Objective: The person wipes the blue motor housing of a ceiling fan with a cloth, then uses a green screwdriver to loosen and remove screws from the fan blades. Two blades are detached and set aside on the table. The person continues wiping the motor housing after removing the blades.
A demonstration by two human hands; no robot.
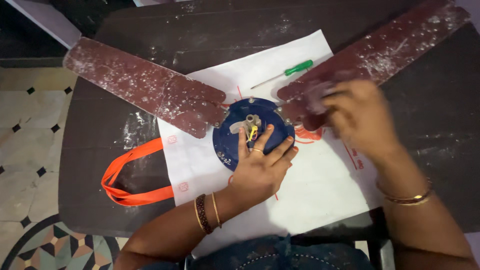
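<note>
Your left hand (260, 167) lies flat, fingers spread, on the blue fan motor (252, 132) at the middle of the white bag (310, 190) on the table (100, 150), pinning it steady. Your right hand (357, 117), blurred, curls over the right blade's (380, 50) root; whether it grips I cannot tell. The green screwdriver (285, 73) lies apart.

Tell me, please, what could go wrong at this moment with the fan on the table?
1. The left hand lies flat on the blue motor hub, fingers beside the loose wires; they could snag.
2. The right hand works, blurred, at the root of the right blade; the long blade could swing and tilt the fan.
3. The green screwdriver lies loose near that blade and might be knocked off the white bag.
</note>
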